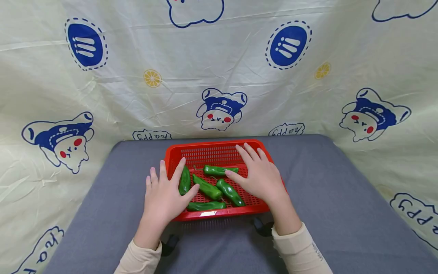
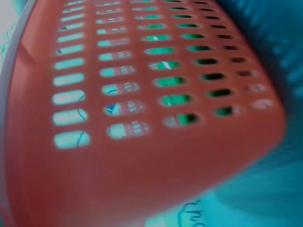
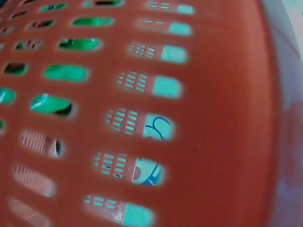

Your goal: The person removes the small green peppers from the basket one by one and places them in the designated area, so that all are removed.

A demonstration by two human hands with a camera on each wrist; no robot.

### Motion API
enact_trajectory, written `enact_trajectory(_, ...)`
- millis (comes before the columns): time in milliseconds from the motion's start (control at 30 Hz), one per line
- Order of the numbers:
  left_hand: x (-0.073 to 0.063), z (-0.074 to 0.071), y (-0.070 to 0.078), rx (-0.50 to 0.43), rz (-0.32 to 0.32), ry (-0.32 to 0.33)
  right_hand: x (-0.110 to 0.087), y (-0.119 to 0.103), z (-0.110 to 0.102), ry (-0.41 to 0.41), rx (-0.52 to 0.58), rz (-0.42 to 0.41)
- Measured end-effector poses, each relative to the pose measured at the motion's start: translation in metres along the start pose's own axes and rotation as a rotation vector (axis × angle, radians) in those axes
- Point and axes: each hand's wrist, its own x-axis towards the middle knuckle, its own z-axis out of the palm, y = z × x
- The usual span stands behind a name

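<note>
A red slotted plastic basket (image 1: 239, 210) sits on the table and holds several green peppers. One pepper (image 1: 184, 180) lies along the left side, another (image 1: 220, 171) near the back, and one more (image 1: 207, 206) by the front wall. My left hand (image 1: 164, 199) is at the basket's left edge, fingers spread and straight. Over the right edge is my right hand (image 1: 261, 177), its fingers also extended. Neither hand grips anything; whether they touch the rim I cannot tell. Both wrist views face the basket's outer wall (image 2: 94, 179), with green showing through the slots.
A grey cloth covers the table (image 1: 113, 198) around the basket. Behind and at the sides hangs a pale printed curtain (image 1: 184, 106). Dark straps (image 1: 263, 227) show beneath the wrists, in front of the basket.
</note>
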Motion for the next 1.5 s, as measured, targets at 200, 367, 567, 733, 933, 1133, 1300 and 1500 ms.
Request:
enact_trajectory(200,-0.012,0.005,-0.020,-0.111,-0.025,-0.063,0.001,0.004,-0.004,-0.014,0.043,-0.019)
enact_trajectory(367,-0.018,0.012,-0.029,-0.181,-0.044,-0.090,0.002,0.010,-0.005,-0.039,0.106,-0.040)
enact_trajectory(567,-0.022,0.019,-0.036,-0.263,-0.056,-0.116,0.004,0.019,-0.007,-0.085,0.187,-0.069)
enact_trajectory(733,-0.023,0.021,-0.040,-0.327,-0.068,-0.147,0.008,0.025,-0.008,-0.163,0.233,-0.070)
enact_trajectory(933,-0.022,0.022,-0.043,-0.404,-0.050,-0.158,0.017,0.032,0.000,-0.287,0.307,-0.128)
enact_trajectory(1133,-0.022,0.024,-0.045,-0.466,-0.022,-0.160,0.029,0.042,0.015,-0.449,0.377,-0.207)
enact_trajectory(1300,-0.022,0.026,-0.046,-0.487,-0.016,-0.163,0.037,0.051,0.031,-0.560,0.406,-0.281)
enact_trajectory(1500,-0.021,0.026,-0.044,-0.488,-0.009,-0.158,0.041,0.052,0.047,-0.645,0.387,-0.313)
